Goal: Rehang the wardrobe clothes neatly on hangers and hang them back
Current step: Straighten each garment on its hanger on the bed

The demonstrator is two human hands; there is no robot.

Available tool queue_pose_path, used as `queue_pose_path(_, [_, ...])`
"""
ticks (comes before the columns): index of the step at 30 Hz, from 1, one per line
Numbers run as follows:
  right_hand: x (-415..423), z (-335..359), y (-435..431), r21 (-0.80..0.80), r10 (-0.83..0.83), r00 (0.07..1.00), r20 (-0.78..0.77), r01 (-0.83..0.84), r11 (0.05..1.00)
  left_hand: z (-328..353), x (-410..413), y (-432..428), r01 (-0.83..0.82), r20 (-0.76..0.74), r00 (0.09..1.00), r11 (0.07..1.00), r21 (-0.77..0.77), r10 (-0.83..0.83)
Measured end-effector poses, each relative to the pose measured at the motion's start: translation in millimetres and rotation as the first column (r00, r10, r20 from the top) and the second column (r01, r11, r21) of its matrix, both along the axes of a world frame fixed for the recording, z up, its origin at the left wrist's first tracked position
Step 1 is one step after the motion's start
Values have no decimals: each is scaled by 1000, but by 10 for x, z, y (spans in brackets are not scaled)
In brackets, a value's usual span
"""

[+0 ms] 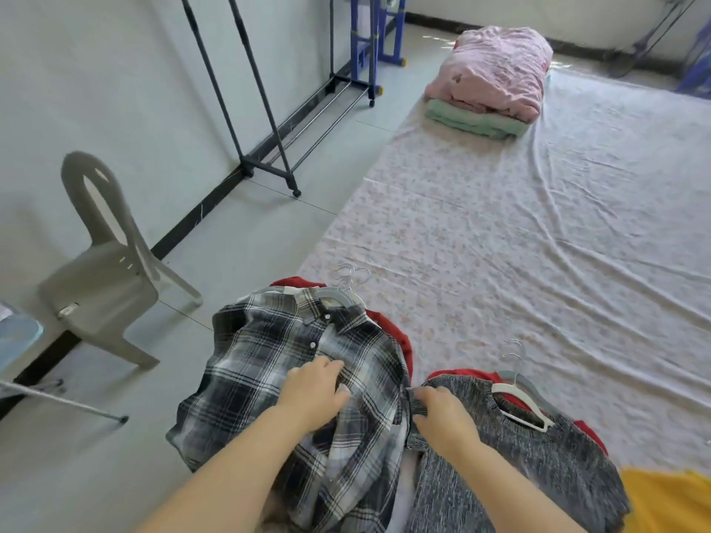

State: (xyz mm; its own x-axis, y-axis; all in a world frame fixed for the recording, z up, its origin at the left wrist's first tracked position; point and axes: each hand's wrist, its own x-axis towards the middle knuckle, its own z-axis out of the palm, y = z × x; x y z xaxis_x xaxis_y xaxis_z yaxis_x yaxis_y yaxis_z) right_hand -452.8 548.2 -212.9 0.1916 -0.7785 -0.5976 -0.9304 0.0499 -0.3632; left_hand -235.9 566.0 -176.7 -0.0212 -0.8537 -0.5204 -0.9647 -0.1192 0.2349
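Lying over the near left corner of the floral sheet [538, 225]: plaid shirt [261, 363]. Left hand [315, 390] grips its front. Right hand [442, 413], close by but apart, pinches the sleeve edge of the grey sweater [519, 455], on the sheet's near edge. Clothes rack [269, 109] stands off the sheet's left side.

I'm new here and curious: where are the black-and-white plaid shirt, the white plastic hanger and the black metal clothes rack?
Black-and-white plaid shirt [250, 363]: head view, on its front panel.
White plastic hanger [507, 389]: head view, on its upper arm, in the grey knit sweater [538, 467] neck.
Black metal clothes rack [264, 101]: head view, on an upright pole.
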Motion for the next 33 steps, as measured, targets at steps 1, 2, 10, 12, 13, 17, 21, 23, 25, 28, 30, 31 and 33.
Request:
queue_pose_path(1, [196,-15,-28,5,-16,1000,-3,16,1000,-29,190,-53,15,-3,1000,1000,2,-15])
queue_pose_path(2, [403,-28,-52,20,-38,999,-6,38,999,-56,387,-111,27,-10,1000,1000,9,-27])
queue_pose_path(10, [1719,-208,-321,59,-62,998,-7,63,996,-270,1664,-604,59,-39,998,998,18,-59])
queue_pose_path(12, [1864,-267,-467,61,-61,998,-32,63,996,-356,1811,-710,74,-42,996,997,15,-73])
queue_pose_path(13, [1915,-305,-555,62,-68,997,-43,71,996,-405,1860,-763,81,-47,996,997,8,-81])
queue_pose_path(17, [2075,-528,-969,30,-121,991,-56,122,992,-655,1982,-978,72,-87,994,997,-10,-73])
queue_pose_path(21, [2168,-847,-1403,-58,-155,988,-25,153,987,-989,1999,-1177,74,-101,992,997,7,-73])
queue_pose_path(23, [2181,-1041,-1591,-92,-161,987,-24,158,983,-1148,1971,-1266,74,-116,991,997,10,-72])
queue_pose_path(25, [2185,-1240,-1746,-122,-178,984,-28,173,977,-1288,1927,-1336,61,-132,989,998,8,-59])
queue_pose_path(28, [2177,-1523,-1929,-157,-196,980,-43,187,970,-1474,1864,-1413,29,-162,986,1000,-1,-29])
queue_pose_path(30, [2159,-1686,-2003,-166,-175,982,-73,161,973,-1572,1824,-1443,12,-180,983,1000,-7,-13])
queue_pose_path(31, [2148,-1745,-2021,-174,-167,982,-87,151,973,-1610,1804,-1450,4,-187,982,1000,-10,-6])
queue_pose_path(33, [2130,-1811,-2029,-212,-174,981,-85,153,965,-1658,1760,-1455,-8,-193,981,1000,-14,5])
